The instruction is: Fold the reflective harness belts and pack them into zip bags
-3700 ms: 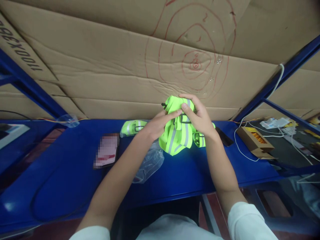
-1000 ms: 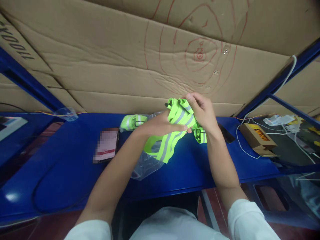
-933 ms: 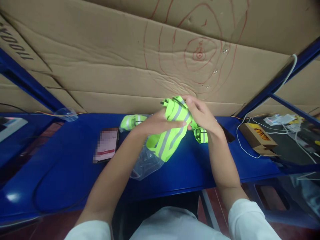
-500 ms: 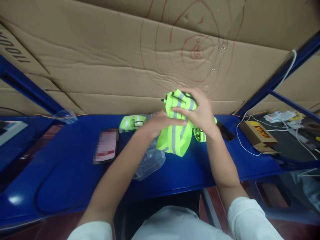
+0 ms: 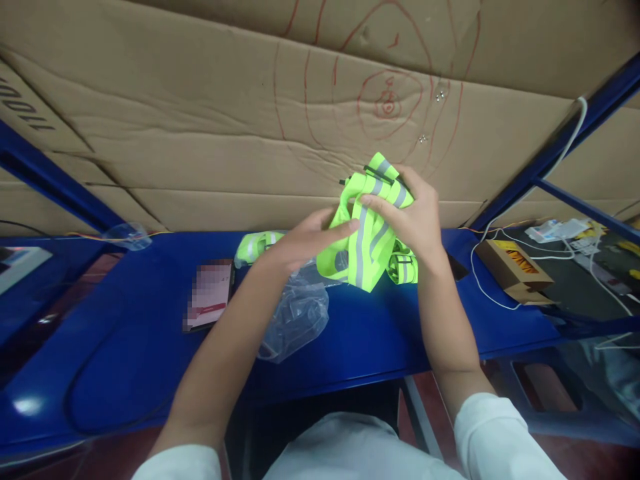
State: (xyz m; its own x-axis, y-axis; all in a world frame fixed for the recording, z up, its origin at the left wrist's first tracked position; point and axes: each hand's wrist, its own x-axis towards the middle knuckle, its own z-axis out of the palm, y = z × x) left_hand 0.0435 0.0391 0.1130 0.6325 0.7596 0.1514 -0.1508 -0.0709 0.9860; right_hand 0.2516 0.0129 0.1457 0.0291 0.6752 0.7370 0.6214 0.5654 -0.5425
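neon straps (image 5: 361, 241) over blue table (image 5: 370, 353) | red-ringed cardboard (image 5: 200, 160) behind | blue posts (image 5: 60, 187)

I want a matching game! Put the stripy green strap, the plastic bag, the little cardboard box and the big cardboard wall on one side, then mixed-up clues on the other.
1. Striped green strap
2. Plastic bag
3. Small cardboard box
4. Cardboard wall

A. Has red rings drawn on it
B. Shows something yellow inside
C. Held in the left hand and right hand
D. See-through and crumpled

Pairs: 1-C, 2-D, 3-B, 4-A
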